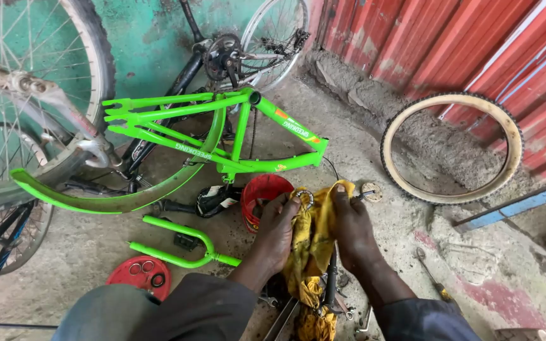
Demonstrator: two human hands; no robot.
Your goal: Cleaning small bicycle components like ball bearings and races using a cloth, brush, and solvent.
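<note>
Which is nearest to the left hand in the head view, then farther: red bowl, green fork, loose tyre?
1. Red bowl, just beside the left hand, on its outer side.
2. Green fork, lower left on the floor.
3. Loose tyre, far right by the red wall.

Bright green bike frame (222, 136) lying on the concrete floor (64, 252), matching green fork (181, 246) just below it. Red lid (135, 273) holds a few rings – bare tyre (451, 148) leans on the red corrugated wall (450, 38), spoked wheel (26, 82) far left.
</note>
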